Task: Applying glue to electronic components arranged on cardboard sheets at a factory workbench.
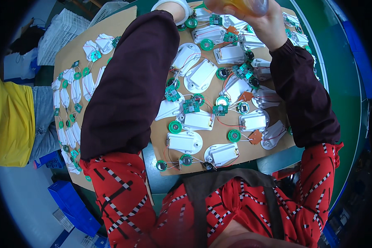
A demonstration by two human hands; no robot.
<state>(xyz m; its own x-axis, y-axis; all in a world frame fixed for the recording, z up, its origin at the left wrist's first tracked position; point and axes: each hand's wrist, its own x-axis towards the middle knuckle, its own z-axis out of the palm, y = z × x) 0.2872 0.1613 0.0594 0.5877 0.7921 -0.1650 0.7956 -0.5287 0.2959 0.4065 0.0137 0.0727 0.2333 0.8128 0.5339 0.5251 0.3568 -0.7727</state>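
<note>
Gripping a translucent, amber-tinted rounded object (249,5): right hand (268,24), fingers closed round it, above the far end of the parts, object cut by the upper edge. Left hand out past that same edge; only the wrist (177,12) shows, beside a curved white piece (157,5). What that hand grasps, if anything, cannot tell.

Counts. Brown cardboard sheets, two: one left (120,25), one right (215,135), on a blue-green worktop (275,159). Flat orange-brown pieces on the right sheet, three visible (255,137). White plastic housings with rounded ends: two along the right sheet's near edge (222,155), two at the left sheet's far end (105,43); full total hidden by sleeves and overlap. Round green-rimmed speakers, four nearest the body (234,135). Small green circuit boards (191,106), many, on thin red and black wires.

White lattice crates, two, far left (62,33). One co-worker in a yellow top (12,124).

Markings on the boards: too small to read.
</note>
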